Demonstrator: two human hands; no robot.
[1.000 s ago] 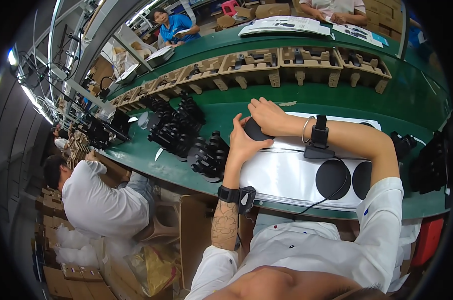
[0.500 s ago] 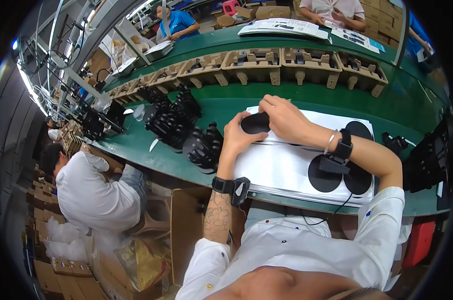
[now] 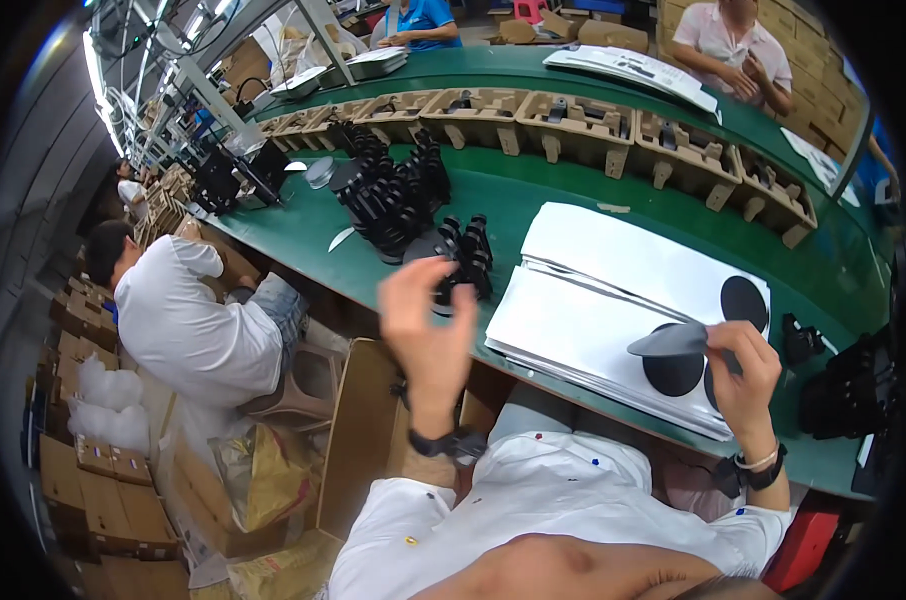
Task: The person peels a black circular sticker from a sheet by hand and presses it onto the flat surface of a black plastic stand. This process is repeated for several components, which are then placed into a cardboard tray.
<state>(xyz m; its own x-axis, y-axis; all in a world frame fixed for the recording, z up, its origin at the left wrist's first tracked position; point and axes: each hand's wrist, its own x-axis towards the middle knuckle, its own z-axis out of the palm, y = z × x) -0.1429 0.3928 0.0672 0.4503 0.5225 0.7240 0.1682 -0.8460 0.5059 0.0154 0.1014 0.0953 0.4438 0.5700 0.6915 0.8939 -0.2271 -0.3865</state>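
A thin black round sticker (image 3: 663, 342) hangs from the fingertips of my right hand (image 3: 748, 380), pinched at its right edge and slightly bent. It hovers over a stack of white sheets (image 3: 573, 320), whose top sheet still carries black discs, including one disc (image 3: 743, 304) near the right edge and another (image 3: 671, 374) partly covered by the sticker. My left hand (image 3: 428, 325), a little blurred, is raised with thumb and fingers apart and nothing visible in it. Just behind it stand black ribbed parts (image 3: 473, 255), partly hidden by the fingers.
More black ribbed parts (image 3: 388, 200) cluster farther left on the green bench (image 3: 373, 290). A row of cardboard trays (image 3: 573, 128) lines the back. Black equipment (image 3: 848, 380) stands at right. An open carton (image 3: 358, 420) is below the bench edge; a seated person (image 3: 198, 320) works at left.
The black sticker has come off the sheet's upper left and moved right and nearer in my right hand. My left hand has let go and moved left toward the black parts. The view has shifted.
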